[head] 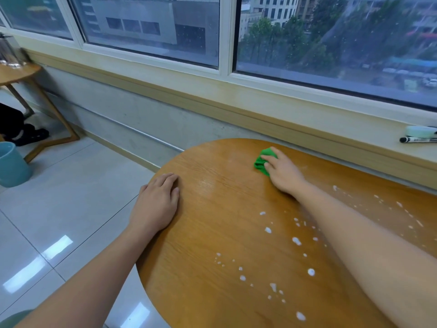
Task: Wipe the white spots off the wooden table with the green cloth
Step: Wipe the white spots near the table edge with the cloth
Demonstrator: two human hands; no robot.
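Observation:
A round wooden table (212,221) fills the lower right of the view. My right hand (283,172) presses a crumpled green cloth (262,160) onto the table's far side, near the wall. Several white spots (296,241) are scattered over the near and right parts of the tabletop, some beside my right forearm. My left hand (157,202) lies flat on the table's left edge, fingers together, holding nothing.
A window sill (354,138) runs behind the table, with a black marker (417,139) and a pale eraser (419,130) on it. A second wooden table (19,72) stands at far left, a teal bin (10,165) below it. Glossy floor tiles lie to the left.

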